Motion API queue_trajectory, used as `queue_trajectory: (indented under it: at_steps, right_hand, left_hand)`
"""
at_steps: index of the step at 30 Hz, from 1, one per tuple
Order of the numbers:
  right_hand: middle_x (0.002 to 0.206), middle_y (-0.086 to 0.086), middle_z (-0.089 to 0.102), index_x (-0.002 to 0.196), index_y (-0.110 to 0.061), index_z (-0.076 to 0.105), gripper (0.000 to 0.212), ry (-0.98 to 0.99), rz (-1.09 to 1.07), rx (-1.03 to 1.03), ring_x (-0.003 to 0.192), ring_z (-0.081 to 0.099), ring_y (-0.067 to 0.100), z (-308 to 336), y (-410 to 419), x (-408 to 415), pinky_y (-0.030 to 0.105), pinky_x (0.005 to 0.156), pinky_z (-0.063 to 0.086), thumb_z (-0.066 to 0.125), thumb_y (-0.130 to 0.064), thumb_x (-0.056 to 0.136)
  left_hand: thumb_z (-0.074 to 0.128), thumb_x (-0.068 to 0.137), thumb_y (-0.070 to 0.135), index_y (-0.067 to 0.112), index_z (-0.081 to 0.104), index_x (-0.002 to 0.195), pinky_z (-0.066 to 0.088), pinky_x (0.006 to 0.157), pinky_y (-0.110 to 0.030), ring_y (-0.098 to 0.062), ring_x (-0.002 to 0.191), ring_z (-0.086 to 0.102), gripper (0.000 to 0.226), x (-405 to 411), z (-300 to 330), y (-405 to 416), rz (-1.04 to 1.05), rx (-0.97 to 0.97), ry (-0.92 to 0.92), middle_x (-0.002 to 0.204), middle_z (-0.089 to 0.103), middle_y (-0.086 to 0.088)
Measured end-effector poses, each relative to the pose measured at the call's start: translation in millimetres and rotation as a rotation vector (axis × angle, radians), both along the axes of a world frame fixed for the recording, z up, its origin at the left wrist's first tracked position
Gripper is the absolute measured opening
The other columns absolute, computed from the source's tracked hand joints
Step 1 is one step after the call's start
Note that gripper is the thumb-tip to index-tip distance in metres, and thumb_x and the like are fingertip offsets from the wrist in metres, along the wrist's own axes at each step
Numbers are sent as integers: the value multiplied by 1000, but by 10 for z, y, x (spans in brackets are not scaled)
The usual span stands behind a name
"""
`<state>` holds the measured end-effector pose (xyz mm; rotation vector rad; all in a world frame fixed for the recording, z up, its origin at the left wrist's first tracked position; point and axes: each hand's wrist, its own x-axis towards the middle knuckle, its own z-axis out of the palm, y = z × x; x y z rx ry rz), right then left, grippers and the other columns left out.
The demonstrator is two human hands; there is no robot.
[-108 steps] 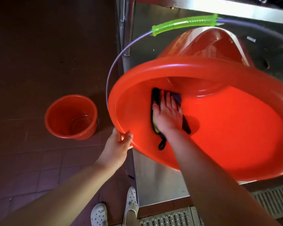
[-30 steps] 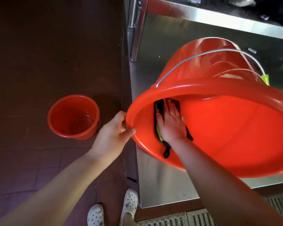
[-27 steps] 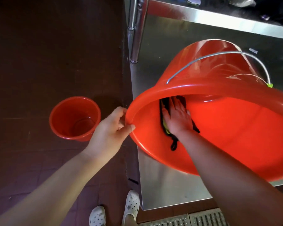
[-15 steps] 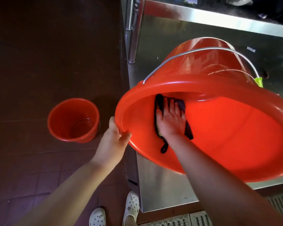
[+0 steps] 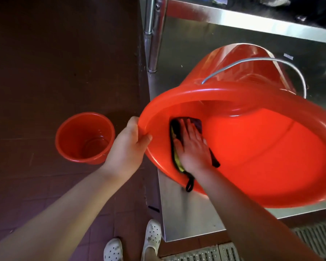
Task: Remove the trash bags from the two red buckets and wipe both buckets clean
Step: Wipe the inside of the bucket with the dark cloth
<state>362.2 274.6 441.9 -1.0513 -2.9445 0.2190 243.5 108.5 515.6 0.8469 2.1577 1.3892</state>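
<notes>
Red large bucket [image 5: 252,157] lies tipped on the steel worktop [image 5: 186,213], mouth toward the person, left hand [image 5: 128,147] gripping its rim to steady it while the flat-fingered right hand [image 5: 193,147] presses a dark cloth [image 5: 177,140] against the inner wall; the small bucket [image 5: 84,138] stands upright on the floor, bagless.

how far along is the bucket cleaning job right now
Done: no trash bag shows in either bucket. In hand: left hand grips the rim of the tilted big bucket while right hand presses a dark cloth on its inner wall. Left: whether the small bucket on the floor is wiped, I cannot tell.
</notes>
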Motion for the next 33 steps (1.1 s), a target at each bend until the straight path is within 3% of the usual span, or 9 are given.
queue_trajectory:
  at_steps: [4, 8, 10, 13, 17, 20, 25, 29, 33]
  right_hand:
    - [160, -3, 8, 151, -31, 5, 62, -136, -124, -37, 146, 10, 16, -13, 646, -72, 40, 114, 15, 23, -52, 96]
    - [159, 0, 11, 151, -28, 10, 61, -199, -193, 34, 146, 10, 16, -68, 921, -124, 40, 114, 13, 18, -53, 96]
    - [159, 1, 11, 151, -26, 10, 62, -207, -200, 49, 146, 9, 17, -95, 909, -147, 40, 115, 12, 17, -52, 96]
    - [159, 2, 11, 152, -24, 9, 62, -190, -224, 36, 146, 10, 17, -89, 835, -151, 40, 115, 10, 20, -51, 97]
    - [159, 4, 11, 151, -23, 11, 61, -135, -254, 8, 146, 11, 18, -49, 413, -122, 40, 115, 9, 22, -50, 97]
    - [159, 6, 11, 152, -22, 9, 64, -50, -190, -5, 145, 13, 18, -28, -182, -22, 38, 114, 9, 21, -50, 96]
    - [158, 5, 18, 151, -25, 9, 66, 20, -82, -29, 143, 24, 19, 25, -855, 172, 40, 114, 18, 18, -48, 90]
    - [160, 0, 8, 151, -29, -2, 63, -26, -23, -30, 145, 14, 16, 30, -539, 125, 35, 113, 14, 16, -47, 93]
    - [160, -1, 7, 151, -29, 5, 60, -75, -96, -30, 145, 13, 17, 24, 47, 54, 38, 113, 16, 24, -44, 97]
  left_hand:
    - [58, 91, 20, 30, 50, 100, 53, 71, -32, -2, 76, 61, 16, -69, 78, 40, 9, 44, 44, 81, 63, 12]
    - [61, 89, 19, 37, 52, 94, 49, 66, -14, 3, 79, 63, 20, -40, -3, 72, 88, 144, -59, 83, 66, 19]
    - [66, 87, 19, 35, 51, 98, 52, 77, -22, -1, 87, 65, 25, 27, -187, 55, 106, 98, -189, 91, 67, 13]
    - [64, 87, 15, 22, 45, 108, 50, 91, -45, -21, 100, 63, 29, 186, -470, 37, -14, -112, -336, 99, 63, 1]
    - [52, 92, 11, 38, 35, 104, 47, 95, -54, -23, 104, 60, 34, 263, -584, 47, 21, -93, -445, 103, 60, 1]
    - [51, 90, 5, 37, 39, 97, 48, 93, -55, -24, 97, 61, 35, 264, -578, 56, 33, -77, -469, 98, 60, -1]
    - [50, 92, 5, 23, 31, 105, 48, 89, -58, -38, 101, 60, 30, 227, -482, 34, 47, -75, -426, 97, 57, -10]
    - [53, 92, 14, 21, 36, 105, 51, 84, -48, -26, 90, 63, 22, 98, -326, -4, 25, -117, -241, 93, 59, -5]
    - [57, 92, 22, 28, 43, 94, 52, 71, -37, -10, 74, 62, 15, -34, -86, -37, 11, -125, -70, 81, 61, 4]
